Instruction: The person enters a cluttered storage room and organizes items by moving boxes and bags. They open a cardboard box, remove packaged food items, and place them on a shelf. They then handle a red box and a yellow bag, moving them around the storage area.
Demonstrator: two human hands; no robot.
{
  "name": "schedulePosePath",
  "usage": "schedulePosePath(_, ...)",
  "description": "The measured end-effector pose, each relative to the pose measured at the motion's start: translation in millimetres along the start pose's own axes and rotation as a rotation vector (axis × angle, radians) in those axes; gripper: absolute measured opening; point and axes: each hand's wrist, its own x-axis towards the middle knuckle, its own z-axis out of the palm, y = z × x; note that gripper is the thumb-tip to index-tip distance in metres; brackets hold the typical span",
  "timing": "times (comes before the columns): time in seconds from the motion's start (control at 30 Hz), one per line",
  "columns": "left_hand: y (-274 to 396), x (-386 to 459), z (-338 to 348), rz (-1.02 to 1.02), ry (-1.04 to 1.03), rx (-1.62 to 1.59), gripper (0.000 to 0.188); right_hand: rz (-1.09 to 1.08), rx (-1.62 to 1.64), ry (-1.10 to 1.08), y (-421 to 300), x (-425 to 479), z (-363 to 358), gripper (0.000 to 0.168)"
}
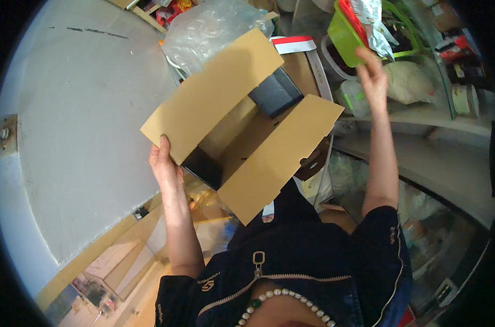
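An open cardboard box (247, 126), brown inside with dark end flaps, tilts in front of me. My left hand (165, 163) grips its near-left corner, the thumb lying on the long brown flap (218, 94). Another long flap (280, 159) folds outward on the side nearer my body. The visible part of the box's inside holds nothing. My right hand (372, 79) is raised at a shelf, fingers apart and slightly blurred, beside the lower corner of a lime-green plastic bin (345, 39). A silver foil packet (374, 28) and a red item (352, 20) stick out of that bin.
A clear plastic bag (214, 32) lies beyond the box. Under the green bin are a clear tub (333, 57), a lidded container (353, 98) and a pale full bag (411, 81) on the shelf (419, 122). A grey door-like panel (88, 122) stands at left.
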Motion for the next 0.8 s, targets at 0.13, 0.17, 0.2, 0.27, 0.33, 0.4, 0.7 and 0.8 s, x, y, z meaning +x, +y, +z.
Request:
schedulePosePath(0.13, 17.6, 3.9, 8.0, -0.032, -0.017, -0.018, 0.034, 0.448, 0.045, -0.099, 2.4, -108.3, 2.6, 0.034)
schedulePosePath(0.17, 24.8, 0.6, 8.3, 0.008, -0.105, -0.033, 0.035, 0.220, -0.077, -0.143, 4.1, -129.8, 7.3, 0.035)
schedulePosePath(0.2, 29.3, 5.3, -9.4, 0.022, -0.114, -0.061, 0.035, 0.345, 0.023, -0.211, -30.4, -138.8, 19.7, 0.037)
schedulePosePath(0.27, 32.8, 2.9, -13.7, 0.045, -0.154, -0.128, 0.036, 0.015, -0.278, -0.304, -54.1, -168.0, 20.3, 0.043)
schedulePosePath(0.33, 40.8, -2.7, -12.2, 0.070, -0.229, -0.149, 0.036, -0.060, -0.267, -0.373, -107.0, -192.2, 29.5, 0.040)
schedulePosePath(0.4, 46.1, -9.6, -10.2, 0.052, -0.221, -0.152, 0.036, -0.241, -0.163, -0.448, -168.1, -210.3, 34.4, 0.037)
schedulePosePath(0.7, 33.7, -20.5, -10.7, -0.083, -0.379, -0.296, 0.037, -0.616, -0.036, -0.367, -307.9, -238.5, 51.4, 0.045)
schedulePosePath(0.8, 34.9, -37.5, 0.7, -0.130, -0.381, -0.337, 0.037, -0.545, -0.116, -0.366, -325.8, -242.4, 63.1, 0.049)
